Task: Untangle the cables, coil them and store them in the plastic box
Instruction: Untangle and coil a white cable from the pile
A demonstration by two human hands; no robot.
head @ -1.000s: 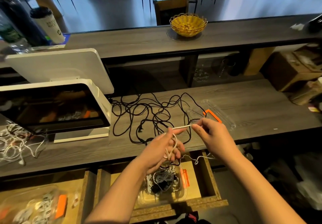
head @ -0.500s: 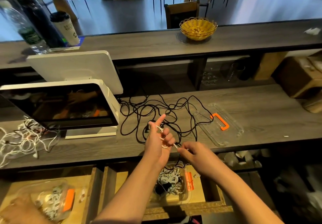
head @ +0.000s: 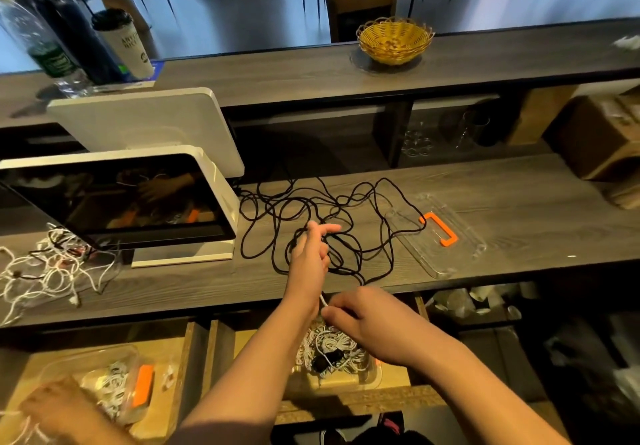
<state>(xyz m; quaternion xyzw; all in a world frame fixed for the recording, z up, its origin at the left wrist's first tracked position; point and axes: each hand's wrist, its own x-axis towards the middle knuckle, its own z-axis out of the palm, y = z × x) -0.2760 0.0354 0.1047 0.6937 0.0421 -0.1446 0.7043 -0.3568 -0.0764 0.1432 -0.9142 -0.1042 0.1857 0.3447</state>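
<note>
Over the open drawer, your left hand point(head: 310, 254) holds white cable point(head: 323, 301) loops while your right hand point(head: 367, 320) pinches its tail w/ fingertips, feeding the coil toward the plastic box point(head: 367, 377) below.

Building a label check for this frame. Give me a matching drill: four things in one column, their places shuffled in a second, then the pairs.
Things
1. basket
2. black cable
3. lid
4. white cable tangle

Places
A. left end of the lower counter, by the monitor
B. upper counter, standing on its own
C. lower counter, right of the black cable
D. sprawled mid lower counter, beyond the left hand

Pairs: 1-B, 2-D, 3-C, 4-A
</note>
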